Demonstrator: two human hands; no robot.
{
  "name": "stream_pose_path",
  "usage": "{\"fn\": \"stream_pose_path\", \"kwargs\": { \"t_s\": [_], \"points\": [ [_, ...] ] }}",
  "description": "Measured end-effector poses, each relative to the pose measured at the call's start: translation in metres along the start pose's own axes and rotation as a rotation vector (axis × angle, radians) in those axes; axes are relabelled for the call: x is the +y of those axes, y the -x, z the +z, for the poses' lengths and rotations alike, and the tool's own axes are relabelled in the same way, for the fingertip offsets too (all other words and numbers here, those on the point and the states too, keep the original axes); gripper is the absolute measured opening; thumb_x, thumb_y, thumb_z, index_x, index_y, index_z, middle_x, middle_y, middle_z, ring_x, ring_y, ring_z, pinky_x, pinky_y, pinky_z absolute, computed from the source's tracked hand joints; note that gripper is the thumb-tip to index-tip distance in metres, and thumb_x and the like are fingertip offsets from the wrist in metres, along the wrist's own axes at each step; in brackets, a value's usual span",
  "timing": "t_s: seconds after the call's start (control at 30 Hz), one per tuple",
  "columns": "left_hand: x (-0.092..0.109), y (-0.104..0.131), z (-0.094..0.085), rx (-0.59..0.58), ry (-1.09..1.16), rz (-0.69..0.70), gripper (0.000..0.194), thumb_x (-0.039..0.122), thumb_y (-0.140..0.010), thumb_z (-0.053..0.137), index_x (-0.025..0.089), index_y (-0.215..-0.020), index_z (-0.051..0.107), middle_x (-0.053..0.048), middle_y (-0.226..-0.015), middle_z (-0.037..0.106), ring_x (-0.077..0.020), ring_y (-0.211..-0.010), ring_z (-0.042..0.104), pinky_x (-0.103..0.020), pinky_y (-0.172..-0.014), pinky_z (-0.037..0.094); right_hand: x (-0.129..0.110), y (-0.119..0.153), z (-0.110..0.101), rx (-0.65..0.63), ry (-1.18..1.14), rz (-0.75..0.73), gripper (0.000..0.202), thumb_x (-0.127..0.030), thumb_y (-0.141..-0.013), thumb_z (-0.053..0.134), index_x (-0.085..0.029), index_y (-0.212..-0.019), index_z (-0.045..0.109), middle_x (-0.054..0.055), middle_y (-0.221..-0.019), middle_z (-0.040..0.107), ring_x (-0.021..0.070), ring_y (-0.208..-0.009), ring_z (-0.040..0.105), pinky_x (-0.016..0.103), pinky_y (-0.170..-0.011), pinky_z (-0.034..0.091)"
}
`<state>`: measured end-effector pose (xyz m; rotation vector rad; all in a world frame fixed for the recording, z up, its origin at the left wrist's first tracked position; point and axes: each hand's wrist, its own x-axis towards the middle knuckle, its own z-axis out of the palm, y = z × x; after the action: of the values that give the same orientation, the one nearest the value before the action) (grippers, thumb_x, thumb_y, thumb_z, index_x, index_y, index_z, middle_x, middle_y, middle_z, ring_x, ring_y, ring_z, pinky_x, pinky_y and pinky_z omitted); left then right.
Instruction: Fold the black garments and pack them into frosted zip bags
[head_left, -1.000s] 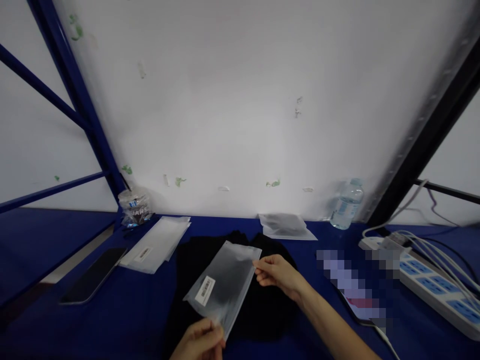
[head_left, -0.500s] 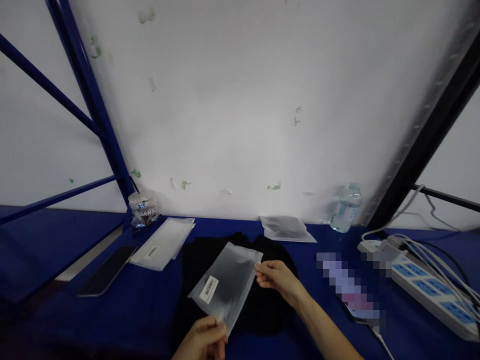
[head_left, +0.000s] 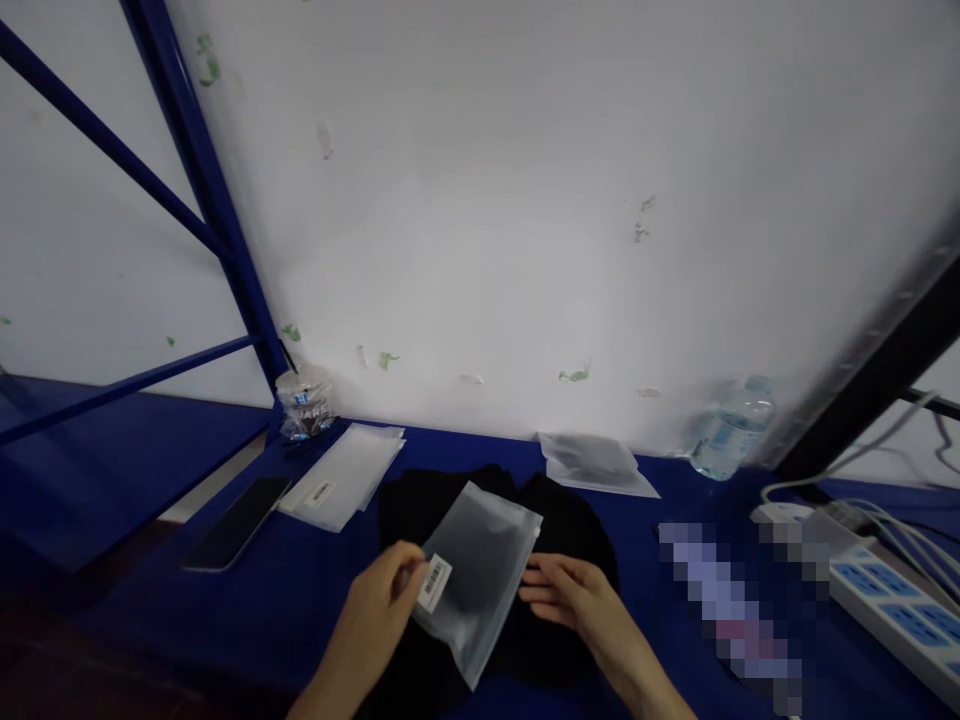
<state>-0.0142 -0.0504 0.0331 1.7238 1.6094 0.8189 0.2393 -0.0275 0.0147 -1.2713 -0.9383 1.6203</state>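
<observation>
A frosted zip bag (head_left: 487, 555) with a barcode label (head_left: 434, 583) is held tilted above a dark folded cloth (head_left: 577, 530). My left hand (head_left: 386, 590) pinches the bag's left edge beside the label. At the bag's right, zipper side is my right hand (head_left: 566, 595), its fingers stretched out and a little apart; whether the fingertips touch the edge is hard to tell. The part of the cloth under the bag is hidden.
More frosted bags (head_left: 349, 475) lie at the left beside a dark phone (head_left: 236, 523). A filled bag (head_left: 596, 463) rests by the wall. On the right are a water bottle (head_left: 733, 430), a pixelated device (head_left: 720, 600) and a power strip (head_left: 892, 610) with cables.
My left hand has moved from the bag's bottom corner up to its left edge by the label. My right hand has let go of the upper corner and slid lower, its fingers opening.
</observation>
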Motion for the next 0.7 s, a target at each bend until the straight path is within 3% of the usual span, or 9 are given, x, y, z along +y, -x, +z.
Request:
{"fn": "stream_pose_path", "kwargs": {
  "t_s": [0.1,0.2,0.27,0.37,0.47,0.53,0.7],
  "points": [
    [-0.007,-0.029,0.003,0.036,-0.240,0.080,0.031,0.045,-0.084,0.047,0.017,-0.092,0.059,-0.007,-0.091,0.060,-0.0252,-0.089,0.056,-0.038,-0.081,0.041,0.001,0.000,0.008,-0.034,-0.029,-0.049,0.040,-0.041,-0.072,0.069,-0.013,-0.100,0.066,0.010,-0.093,0.070,0.0152,-0.075,0.069,0.022,-0.065,0.056],
    [-0.016,-0.041,0.014,-0.029,-0.331,0.063,0.034,0.046,-0.083,0.048,0.016,-0.094,0.058,-0.010,-0.095,0.059,-0.0294,-0.095,0.053,-0.042,-0.086,0.038,0.000,-0.008,0.015,0.020,0.035,-0.135,0.044,-0.041,-0.068,0.072,-0.013,-0.102,0.064,0.008,-0.094,0.069,0.0145,-0.071,0.067,0.021,-0.057,0.055],
    [-0.017,-0.042,0.018,-0.067,-0.324,0.035,0.032,0.047,-0.082,0.049,0.017,-0.091,0.056,-0.009,-0.092,0.059,-0.0295,-0.094,0.053,-0.042,-0.086,0.037,0.000,-0.014,0.021,0.047,0.087,-0.114,0.055,-0.045,-0.065,0.073,-0.013,-0.108,0.060,0.009,-0.093,0.068,0.0157,-0.064,0.066,0.022,-0.046,0.054],
    [-0.013,-0.040,0.016,-0.096,-0.236,-0.026,0.029,0.049,-0.080,0.051,0.020,-0.081,0.053,-0.005,-0.087,0.059,-0.0281,-0.093,0.054,-0.039,-0.084,0.037,-0.002,-0.020,0.033,-0.021,0.141,-0.011,0.060,-0.052,-0.070,0.067,-0.011,-0.112,0.055,0.006,-0.077,0.067,0.0133,-0.049,0.061,0.020,-0.033,0.045],
    [-0.006,-0.041,0.012,-0.109,-0.010,-0.108,0.032,0.052,-0.087,0.038,0.022,-0.080,0.049,0.001,-0.072,0.056,-0.0222,-0.078,0.058,-0.031,-0.072,0.041,-0.001,-0.022,0.045,-0.159,0.159,0.029,0.050,-0.055,-0.075,0.061,-0.010,-0.097,0.060,-0.004,-0.051,0.053,0.0055,-0.036,0.046,0.013,-0.029,0.033],
    [-0.004,-0.043,0.011,-0.095,0.154,-0.134,0.034,0.051,-0.090,0.031,0.023,-0.083,0.049,0.004,-0.067,0.053,-0.0183,-0.069,0.056,-0.027,-0.064,0.041,0.000,-0.021,0.050,-0.217,0.132,0.030,0.047,-0.054,-0.076,0.061,-0.010,-0.092,0.061,-0.007,-0.045,0.046,0.0030,-0.033,0.038,0.012,-0.029,0.029],
    [-0.002,-0.048,0.003,-0.081,0.318,-0.132,0.029,0.048,-0.084,0.044,0.022,-0.077,0.052,0.005,-0.066,0.055,-0.0148,-0.062,0.053,-0.023,-0.058,0.039,-0.003,-0.018,0.051,-0.157,0.104,0.066,0.054,-0.057,-0.071,0.064,-0.011,-0.099,0.058,-0.008,-0.043,0.046,0.0034,-0.032,0.036,0.013,-0.029,0.028]
  ]
}}
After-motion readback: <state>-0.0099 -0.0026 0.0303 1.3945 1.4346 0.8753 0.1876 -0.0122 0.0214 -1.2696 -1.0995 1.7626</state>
